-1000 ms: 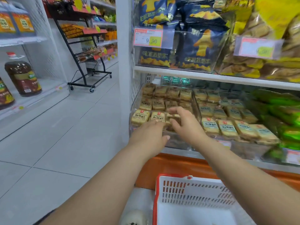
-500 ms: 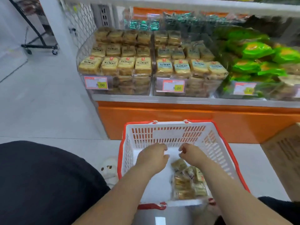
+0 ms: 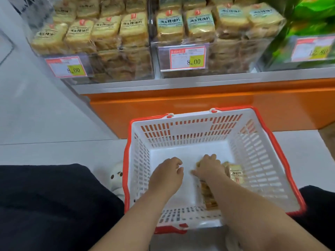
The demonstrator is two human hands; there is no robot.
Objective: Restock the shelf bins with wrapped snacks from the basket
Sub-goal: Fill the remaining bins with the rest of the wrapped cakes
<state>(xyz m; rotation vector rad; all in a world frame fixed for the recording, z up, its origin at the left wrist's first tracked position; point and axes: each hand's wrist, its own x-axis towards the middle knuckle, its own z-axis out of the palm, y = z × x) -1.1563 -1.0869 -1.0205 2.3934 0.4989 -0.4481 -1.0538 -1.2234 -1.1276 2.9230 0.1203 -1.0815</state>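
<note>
Both my hands are down inside the white basket [image 3: 183,131] with the red rim, which sits on the floor in front of the orange shelf base [image 3: 181,104]. My right hand [image 3: 208,168] lies on top of the pile of wrapped snacks [image 3: 235,173] at the basket's right side, fingers curled down over the packets and the thumb stretched out to the left; the grip is closing round them (how many it has, I cannot tell, since the hand covers them). More packets run back along the basket floor under my right forearm. My left hand [image 3: 167,175] hovers just beside the right one over bare basket floor, its grip loosely curled and holding nothing. Above, the clear shelf bins [image 3: 119,62] are stacked with the same kind of packets, with price tags [image 3: 187,58] on their fronts.
</note>
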